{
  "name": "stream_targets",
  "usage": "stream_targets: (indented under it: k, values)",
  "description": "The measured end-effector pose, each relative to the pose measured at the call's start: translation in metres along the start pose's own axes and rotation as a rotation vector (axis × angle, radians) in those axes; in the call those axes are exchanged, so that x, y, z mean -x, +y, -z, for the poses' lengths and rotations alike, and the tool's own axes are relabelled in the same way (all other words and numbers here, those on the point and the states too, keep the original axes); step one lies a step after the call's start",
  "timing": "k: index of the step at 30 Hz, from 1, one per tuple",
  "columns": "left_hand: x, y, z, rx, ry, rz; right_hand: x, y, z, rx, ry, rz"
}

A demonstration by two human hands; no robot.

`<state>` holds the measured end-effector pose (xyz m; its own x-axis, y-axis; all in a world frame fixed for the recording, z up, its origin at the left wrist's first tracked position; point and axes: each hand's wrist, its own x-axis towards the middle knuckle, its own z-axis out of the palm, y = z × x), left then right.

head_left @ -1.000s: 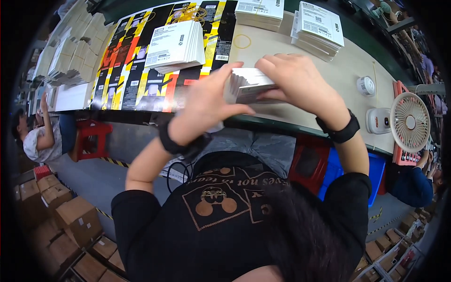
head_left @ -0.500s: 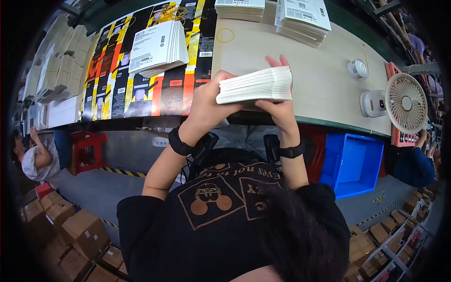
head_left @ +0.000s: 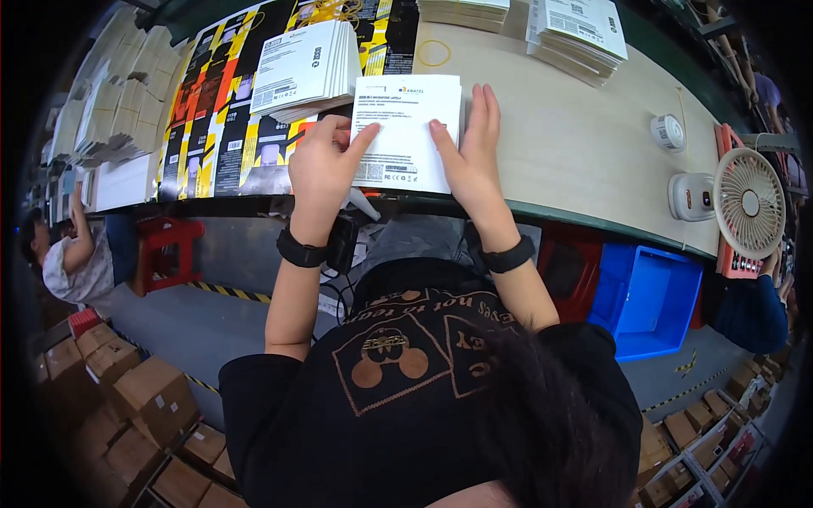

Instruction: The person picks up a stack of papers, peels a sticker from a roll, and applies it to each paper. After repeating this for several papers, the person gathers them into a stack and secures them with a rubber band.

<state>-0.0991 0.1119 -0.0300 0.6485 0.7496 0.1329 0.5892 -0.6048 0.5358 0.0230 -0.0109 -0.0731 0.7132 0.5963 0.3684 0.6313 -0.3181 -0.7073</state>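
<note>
A stack of flat white printed cards lies face up in front of me at the table's near edge; their exact kind is unclear. My left hand grips its left side, thumb on the top face and fingers curled by the edge. Along the right side my right hand holds it, the thumb resting on top and the fingers stretched along the edge. Just beyond my left hand, a similar fanned stack sits on colourful printed sheets.
Yellow rubber bands lie beyond the fanned stack, and a single band is on the table. More white stacks stand at the back. Rightward are a round white container, a fan and a blue crate. A person sits far left.
The stack, earlier raised with its layered edge toward me, now lies with its printed face up, lower and further left. Both hands have shifted to its sides, thumbs on top.
</note>
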Motion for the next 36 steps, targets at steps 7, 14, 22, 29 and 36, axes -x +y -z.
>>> stream_targets:
  k: [7,14,22,29,36]
  values:
    - [0.008,-0.001,-0.015,0.514,-0.211,0.091,0.017,-0.02,0.021,-1.105,-0.189,-0.446]
    - [0.019,0.042,-0.005,0.065,-0.194,-0.077,0.031,-0.001,0.039,-1.064,-0.167,-0.477]
    - [0.034,0.079,-0.001,0.304,-0.152,-0.198,0.036,0.046,0.101,-0.442,0.032,-0.258]
    - [0.039,0.087,0.03,0.747,-0.172,-0.141,0.041,0.061,0.125,-0.327,-0.016,-0.299]
    - [0.04,0.101,0.05,1.294,-0.194,-0.111,0.041,-0.01,0.109,-0.858,-0.487,-0.007]
